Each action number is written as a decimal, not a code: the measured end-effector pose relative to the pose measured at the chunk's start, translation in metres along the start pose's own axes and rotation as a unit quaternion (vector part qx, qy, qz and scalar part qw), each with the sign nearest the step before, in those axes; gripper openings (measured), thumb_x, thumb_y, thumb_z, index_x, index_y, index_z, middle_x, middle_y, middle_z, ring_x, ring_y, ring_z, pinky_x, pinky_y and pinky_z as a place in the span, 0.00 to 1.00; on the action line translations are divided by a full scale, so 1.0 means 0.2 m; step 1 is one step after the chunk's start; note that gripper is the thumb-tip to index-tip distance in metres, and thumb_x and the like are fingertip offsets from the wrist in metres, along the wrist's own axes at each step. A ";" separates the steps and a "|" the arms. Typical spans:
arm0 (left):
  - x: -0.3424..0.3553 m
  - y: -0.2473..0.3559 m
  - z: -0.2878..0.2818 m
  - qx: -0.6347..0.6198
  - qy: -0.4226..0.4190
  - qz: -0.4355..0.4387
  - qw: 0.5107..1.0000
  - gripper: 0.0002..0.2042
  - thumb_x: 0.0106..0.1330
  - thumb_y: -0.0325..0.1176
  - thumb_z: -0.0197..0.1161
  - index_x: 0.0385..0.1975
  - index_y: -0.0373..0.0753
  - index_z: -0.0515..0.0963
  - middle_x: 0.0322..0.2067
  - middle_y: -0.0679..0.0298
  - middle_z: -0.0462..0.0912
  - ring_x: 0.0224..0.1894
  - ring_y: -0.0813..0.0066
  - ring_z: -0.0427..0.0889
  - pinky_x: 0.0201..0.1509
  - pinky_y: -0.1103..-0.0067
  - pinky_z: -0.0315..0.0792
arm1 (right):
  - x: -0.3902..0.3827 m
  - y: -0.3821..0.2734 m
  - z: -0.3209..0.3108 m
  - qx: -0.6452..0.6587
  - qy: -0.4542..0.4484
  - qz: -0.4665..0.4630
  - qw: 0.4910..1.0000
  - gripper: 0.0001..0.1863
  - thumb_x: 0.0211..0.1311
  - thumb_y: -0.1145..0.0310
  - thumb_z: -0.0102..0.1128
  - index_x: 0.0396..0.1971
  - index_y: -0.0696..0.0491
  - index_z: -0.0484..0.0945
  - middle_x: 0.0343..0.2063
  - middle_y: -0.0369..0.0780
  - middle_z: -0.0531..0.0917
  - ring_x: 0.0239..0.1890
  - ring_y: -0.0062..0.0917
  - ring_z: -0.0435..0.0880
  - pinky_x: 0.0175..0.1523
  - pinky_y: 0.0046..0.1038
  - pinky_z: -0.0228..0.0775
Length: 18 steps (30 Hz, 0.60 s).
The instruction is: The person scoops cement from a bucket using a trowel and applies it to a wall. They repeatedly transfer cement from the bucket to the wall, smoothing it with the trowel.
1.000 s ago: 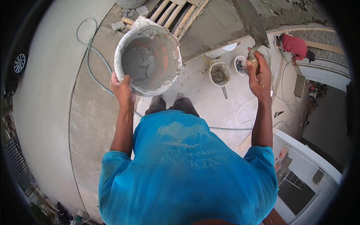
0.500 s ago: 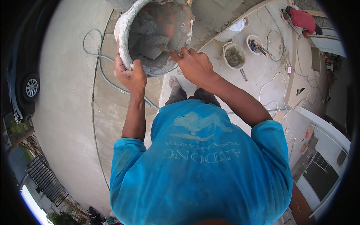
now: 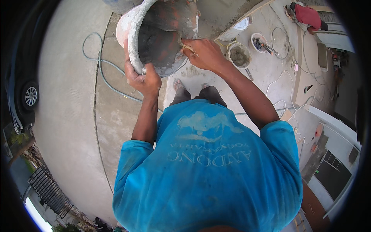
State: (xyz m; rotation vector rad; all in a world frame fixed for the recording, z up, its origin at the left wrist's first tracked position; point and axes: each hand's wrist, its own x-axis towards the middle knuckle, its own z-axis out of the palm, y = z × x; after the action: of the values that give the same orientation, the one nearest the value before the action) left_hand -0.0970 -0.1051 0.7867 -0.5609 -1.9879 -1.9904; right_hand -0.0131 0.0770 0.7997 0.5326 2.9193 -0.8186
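A mortar-caked bucket (image 3: 136, 50) is tipped on its side in front of me, its mouth facing my right hand. My left hand (image 3: 143, 80) is closed on the near left part of its thick, crusted rim. In my right hand (image 3: 205, 54) is a trowel, gripped by its pale handle (image 3: 188, 47) at the right side of the bucket's mouth. The trowel's blade reaches inside and cannot be told from the grey mortar (image 3: 156, 44) coating the walls. Reddish-orange patches of the inner wall show through.
A wet mortar bed (image 3: 220, 11) lies beyond a board edge. To the right stand a small bucket of mortar (image 3: 239, 56), a tool bucket (image 3: 258, 42) and a white lidded pail (image 3: 232, 34). A hose (image 3: 101, 73) loops at left. Another person (image 3: 308, 17) crouches far right.
The bucket has turned slightly and shifted right with my left hand. My right hand has moved a little right, showing the pale handle. The flat grey blade shape inside no longer stands out.
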 end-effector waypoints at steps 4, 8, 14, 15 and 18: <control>0.00 0.01 -0.06 0.057 -0.069 -0.014 0.996 0.30 0.52 0.15 0.50 0.61 0.22 0.71 0.69 0.46 0.71 0.66 0.62 0.76 0.69 0.72 0.67 | -0.09 -0.02 -0.08 -0.016 0.025 -0.015 0.999 0.18 0.66 0.58 0.62 0.55 0.39 0.84 0.41 0.43 0.87 0.42 0.44 0.88 0.47 0.45 0.78; 0.03 0.06 -0.06 0.025 -0.092 -0.003 0.995 0.30 0.52 0.14 0.49 0.61 0.22 0.70 0.70 0.45 0.70 0.68 0.58 0.73 0.71 0.70 0.65 | -0.11 0.07 -0.15 -0.199 0.284 -0.074 0.935 0.21 0.61 0.64 0.63 0.55 0.33 0.85 0.39 0.36 0.82 0.38 0.34 0.86 0.40 0.41 0.72; 0.04 0.09 -0.03 0.027 -0.117 0.089 0.989 0.25 0.51 0.13 0.50 0.54 0.23 0.74 0.66 0.46 0.75 0.74 0.44 0.66 0.78 0.51 0.47 | 0.00 0.35 0.06 -0.358 0.357 -0.091 0.858 0.27 0.56 0.71 0.61 0.54 0.28 0.85 0.33 0.33 0.73 0.36 0.25 0.77 0.36 0.33 0.61; 0.05 0.08 -0.02 0.045 -0.127 0.122 0.983 0.24 0.51 0.13 0.50 0.52 0.23 0.74 0.65 0.47 0.76 0.74 0.41 0.64 0.78 0.47 0.42 | -0.01 0.34 0.12 -0.327 0.342 -0.082 0.877 0.26 0.56 0.71 0.61 0.54 0.28 0.85 0.33 0.33 0.73 0.35 0.25 0.77 0.36 0.33 0.61; 0.04 0.06 0.00 0.023 -0.139 0.159 0.977 0.21 0.50 0.12 0.51 0.47 0.24 0.75 0.63 0.48 0.78 0.75 0.36 0.60 0.77 0.40 0.33 | -0.12 0.22 0.30 -0.206 0.295 -0.048 0.932 0.26 0.55 0.71 0.63 0.53 0.29 0.86 0.33 0.33 0.72 0.35 0.25 0.78 0.36 0.34 0.63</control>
State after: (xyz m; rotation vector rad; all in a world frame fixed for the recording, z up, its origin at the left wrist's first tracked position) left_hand -0.0998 -0.1056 0.8011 -1.1228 -1.9375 -1.7437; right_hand 0.0221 0.0733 0.7310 0.6913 3.5325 -0.0108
